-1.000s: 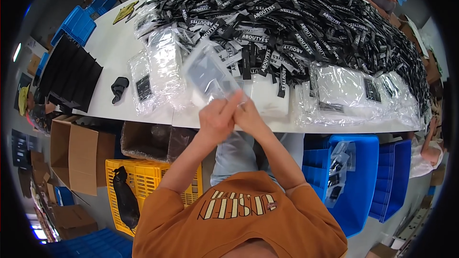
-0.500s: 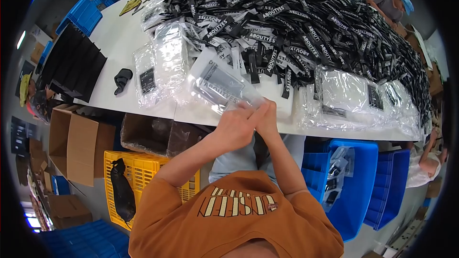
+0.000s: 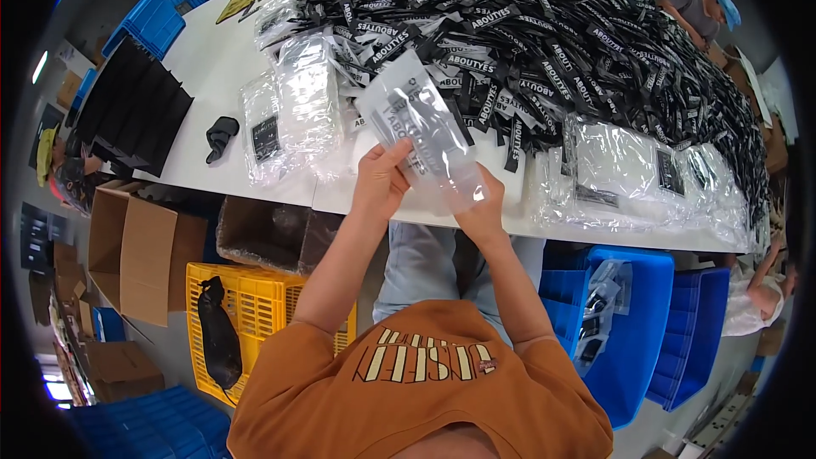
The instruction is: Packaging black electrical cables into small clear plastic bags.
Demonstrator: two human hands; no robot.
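A clear plastic bag [image 3: 442, 140] with dark printing is held up over the table's front edge, tilted with its far end toward the upper left. My left hand [image 3: 382, 178] is closed on the bag's left edge, thumb on top. At the near right end, my right hand [image 3: 482, 204] pinches the bag, its fingers partly hidden. Beyond the bag spreads a big heap of black printed straps [image 3: 552, 59]. To the left lie a stack of clear plastic bags [image 3: 306, 110] and a flat clear pack with a black label [image 3: 264, 132].
More clear bags [image 3: 620, 166] lie on the white table [image 3: 204, 59] at right. A black strap-like object [image 3: 221, 138] and black trays [image 3: 127, 115] are at left. Below stand a yellow crate [image 3: 268, 297], a cardboard box [image 3: 144, 263] and a blue bin [image 3: 637, 331]. Other people work around.
My hands have moved apart, the left going left and up along the bag. The bag has turned more upright and shifted slightly right.
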